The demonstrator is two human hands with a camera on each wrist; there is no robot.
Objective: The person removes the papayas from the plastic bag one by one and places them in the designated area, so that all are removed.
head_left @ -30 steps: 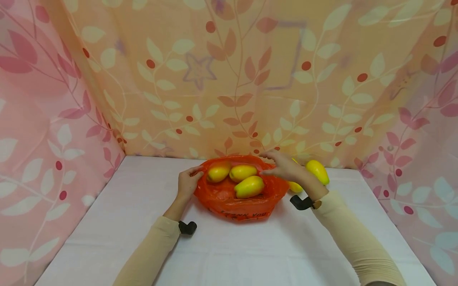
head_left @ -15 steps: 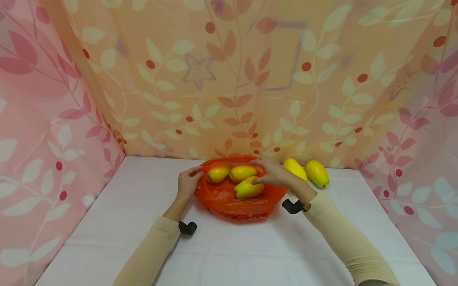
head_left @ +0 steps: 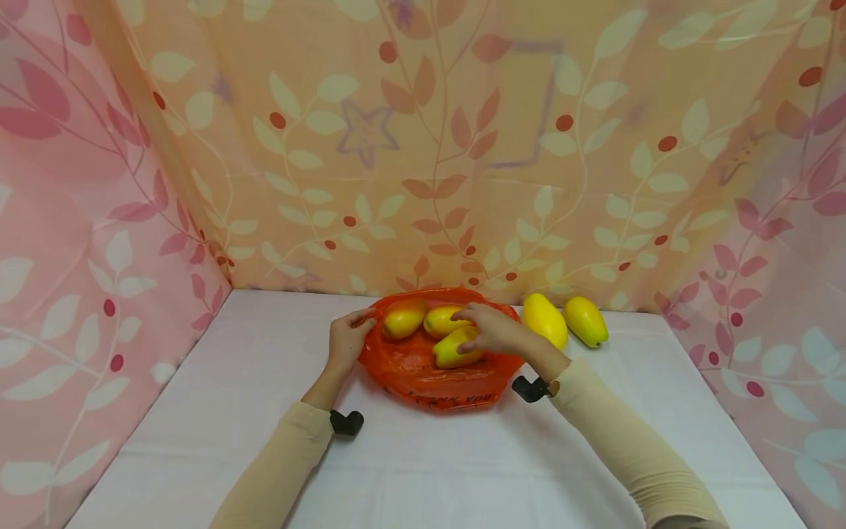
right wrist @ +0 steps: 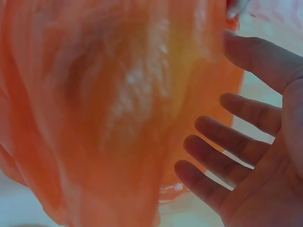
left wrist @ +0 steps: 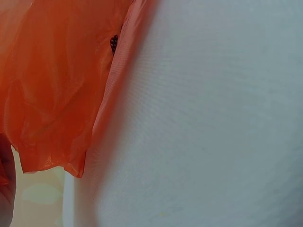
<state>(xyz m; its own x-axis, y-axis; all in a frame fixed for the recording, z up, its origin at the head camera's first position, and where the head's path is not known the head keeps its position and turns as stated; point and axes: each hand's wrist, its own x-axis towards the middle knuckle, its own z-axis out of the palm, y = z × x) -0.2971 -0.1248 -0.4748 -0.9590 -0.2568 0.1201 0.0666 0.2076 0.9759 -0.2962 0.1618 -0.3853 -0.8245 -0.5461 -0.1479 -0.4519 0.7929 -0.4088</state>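
"Orange-red plastic fills the middle of my head feed — a bag (head_left: 416, 378) on the white table (head_left: 410, 470), mouth facing up, THANK YOU printed on its near side at six o'clock."

"Where do the hands sit against it?"

"With the bag as my dial, the left hand (head_left: 346, 339) is at nine o'clock, thumb and fingers pinching the rim. On my left wrist feed I get only a sliver of that hand, with plastic against it."

"And the right hand (head_left: 496, 332)?"

"Between two and three, over the rim and above the contents. My right wrist feed shows its fingers (right wrist: 232, 137) spread and fairly straight beside the plastic, gripping nothing. Whether a fingertip touches fruit or bag, I can't tell."

"Where's the fruit from that hand?"

"Three yellow ones lie inside the bag. The front fruit (head_left: 451, 354) is nearest, at eight o'clock from the right hand and partly covered by it. The back fruit (head_left: 440, 322) sits just past nine, its right end behind the fingers. The left fruit (head_left: 402, 321) lies farther along, also just past nine — and it's the one closest to the left hand, at half past two from there."

"Anything outside?"

"Two more on the table, both between two and three o'clock from the bag: the larger loose fruit (head_left: 543, 321) near the rim, the smaller loose fruit (head_left: 587, 322) just beyond it. A floral backdrop (head_left: 330, 184) hangs at twelve."
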